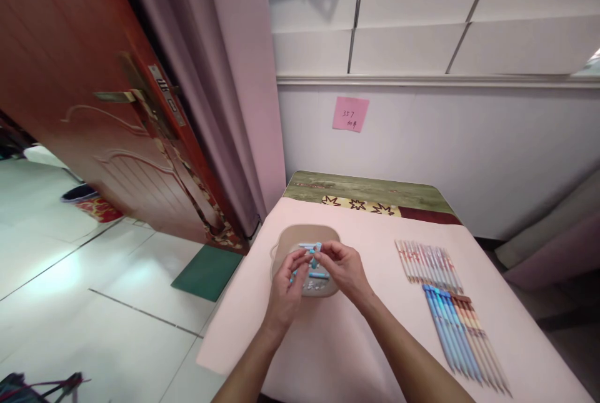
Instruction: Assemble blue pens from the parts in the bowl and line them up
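Over a beige plastic basket (304, 232), my left hand (289, 279) and my right hand (344, 265) meet with fingertips pinched together. A small blue pen part (314, 260) shows between them, partly covered by the fingers; its exact form is too small to make out. Both hands seem closed on it. Below them in the basket lie more short blue pen parts (319, 275) and small clear or white pieces (313, 286).
To the right, a row of pale patterned pens (429, 262) lies above a row of blue and brown pens (457, 334). A pink cloth (365, 340) covers most of the table (375, 185), which stands against the wall. A wooden door (94, 90) stands at left.
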The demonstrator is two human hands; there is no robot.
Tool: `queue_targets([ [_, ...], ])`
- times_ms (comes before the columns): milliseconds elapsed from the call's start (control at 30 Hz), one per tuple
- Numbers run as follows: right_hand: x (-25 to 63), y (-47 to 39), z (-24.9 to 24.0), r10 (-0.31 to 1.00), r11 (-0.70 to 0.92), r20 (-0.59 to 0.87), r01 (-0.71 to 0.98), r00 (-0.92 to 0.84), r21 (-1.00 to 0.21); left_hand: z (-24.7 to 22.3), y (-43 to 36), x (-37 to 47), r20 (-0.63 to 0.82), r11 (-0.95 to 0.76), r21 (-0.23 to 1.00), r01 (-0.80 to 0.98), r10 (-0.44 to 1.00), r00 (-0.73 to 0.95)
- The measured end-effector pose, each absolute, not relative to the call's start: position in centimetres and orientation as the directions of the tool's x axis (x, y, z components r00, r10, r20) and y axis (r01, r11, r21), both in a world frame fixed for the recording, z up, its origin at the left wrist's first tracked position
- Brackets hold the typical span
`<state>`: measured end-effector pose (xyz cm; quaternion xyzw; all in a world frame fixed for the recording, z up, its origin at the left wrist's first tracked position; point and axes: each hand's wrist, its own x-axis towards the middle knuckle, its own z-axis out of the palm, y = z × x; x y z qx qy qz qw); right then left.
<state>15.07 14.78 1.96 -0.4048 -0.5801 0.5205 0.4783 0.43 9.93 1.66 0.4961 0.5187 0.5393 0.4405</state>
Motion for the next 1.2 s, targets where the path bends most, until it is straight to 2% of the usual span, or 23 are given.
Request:
queue_targets([
  [67, 15.2, 14.9, 1.9, 0.974, 0.09, 0.098, -0.05, -0.202, -0.995, 1.3, 10.1, 0.3, 0.038, -0.05, 0.997, -0.065, 0.983, -0.178],
  [167, 15.4, 15.0, 2.0, 0.977, 0.019, 0.039, -0.098, -0.211, -0.995, 1.0, 10.1, 0.2, -0.047, 0.02, 0.991, -0.13, 0.976, -0.212],
  [267, 15.5, 15.0, 2.2, 0.979, -0.026, 0.014, -0.196, -0.201, -0.98, 1.2, 10.0, 0.4, -0.117, 0.083, 0.974, -0.21, 0.981, -0.152],
  [400, 15.5, 15.0, 2.1, 0.979, -0.105, -0.061, -0.221, -0.196, -0.97, 1.6, 9.8, 1.2, -0.161, 0.135, 0.946, -0.294, 0.985, -0.066],
  [667, 15.2, 14.4, 2.3, 0.985, -0.056, -0.017, -0.221, -0.172, -0.974, 1.6, 9.8, 1.7, -0.241, 0.209, 0.949, -0.235, 0.964, -0.114],
  [933, 14.8, 13.9, 2.3, 0.99, 0.012, 0.045, -0.238, -0.132, -0.971, 0.9, 9.2, 1.4, -0.138, 0.118, 0.976, -0.184, 0.985, -0.1],
  [1100, 15.0, 13.2, 2.7, 0.981, 0.084, 0.098, -0.085, -0.17, -0.993, 0.9, 8.2, 0.9, -0.139, 0.136, 0.99, -0.041, 0.985, -0.1],
  [1200, 15.0, 12.7, 3.1, 0.969, 0.183, 0.173, 0.041, -0.174, -0.982, 1.6, 7.5, 0.8, -0.101, 0.097, 0.995, -0.037, 0.985, -0.137],
])
